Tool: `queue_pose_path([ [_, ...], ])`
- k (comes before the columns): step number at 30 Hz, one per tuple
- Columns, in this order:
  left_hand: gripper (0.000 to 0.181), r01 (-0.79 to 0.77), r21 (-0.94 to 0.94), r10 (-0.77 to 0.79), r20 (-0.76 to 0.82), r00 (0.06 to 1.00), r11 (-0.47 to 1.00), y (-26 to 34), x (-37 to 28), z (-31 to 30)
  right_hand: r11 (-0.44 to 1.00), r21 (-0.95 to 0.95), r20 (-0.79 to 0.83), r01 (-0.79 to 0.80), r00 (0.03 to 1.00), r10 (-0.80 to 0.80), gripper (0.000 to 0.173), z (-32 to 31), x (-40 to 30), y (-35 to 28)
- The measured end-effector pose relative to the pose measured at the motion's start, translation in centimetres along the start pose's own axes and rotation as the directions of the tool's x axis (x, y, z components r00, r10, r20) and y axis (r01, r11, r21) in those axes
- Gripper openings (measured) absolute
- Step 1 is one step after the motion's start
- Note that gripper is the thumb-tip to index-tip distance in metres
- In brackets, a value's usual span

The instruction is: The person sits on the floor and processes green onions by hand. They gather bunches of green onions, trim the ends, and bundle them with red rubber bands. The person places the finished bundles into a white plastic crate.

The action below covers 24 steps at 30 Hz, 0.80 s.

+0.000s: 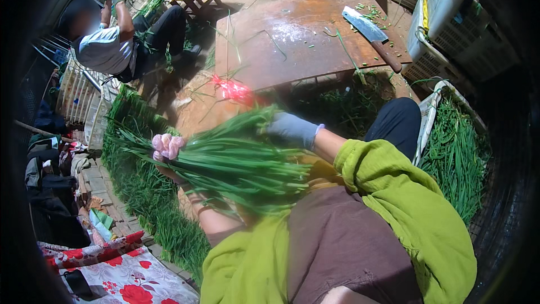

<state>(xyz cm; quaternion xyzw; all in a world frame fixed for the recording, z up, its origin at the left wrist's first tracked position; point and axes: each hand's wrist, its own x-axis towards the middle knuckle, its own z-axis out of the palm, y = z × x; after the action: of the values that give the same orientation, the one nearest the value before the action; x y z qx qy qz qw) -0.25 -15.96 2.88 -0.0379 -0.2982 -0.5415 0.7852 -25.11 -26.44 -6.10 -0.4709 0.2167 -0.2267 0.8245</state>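
Note:
A large bundle of garlic chives (236,162) spans the space above my lap, its pale cut ends towards my apron. My left hand (168,147), in a pinkish-white glove, is wrapped around the bundle at the leafy end. At the upper side of the bundle is my right hand (291,130) in a grey glove. Its fingertips are blurred and partly hidden by leaves, so I cannot tell whether they grip any. Beyond the bundle, a cleaver (366,27) with a wooden handle lies on the wooden table (270,46) among chopped stem bits.
A red plastic bag (232,89) lies near the table's close edge. Chive bundles (147,202) line the floor at left. A crate of loose greens (453,156) stands at right, below stacked white crates (464,21). Another person (109,46) sits at upper left, handling greens.

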Motion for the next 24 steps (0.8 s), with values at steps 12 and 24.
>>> queue_pose_path([
  [12, 0.021, -0.101, 0.139, 0.116, -0.112, 0.987, 0.985, 4.4, -2.7, -4.4, 0.85, 0.455, -0.298, 0.264, 0.945, -0.134, 0.027, -5.6, -12.2, -10.0],
  [24, 0.023, -0.038, 0.176, 0.066, -0.157, 0.985, 0.984, 2.7, -0.6, -3.1, 0.821, -0.57, -0.014, 0.031, 0.999, -0.047, 0.045, 2.1, -7.2, -6.6],
])
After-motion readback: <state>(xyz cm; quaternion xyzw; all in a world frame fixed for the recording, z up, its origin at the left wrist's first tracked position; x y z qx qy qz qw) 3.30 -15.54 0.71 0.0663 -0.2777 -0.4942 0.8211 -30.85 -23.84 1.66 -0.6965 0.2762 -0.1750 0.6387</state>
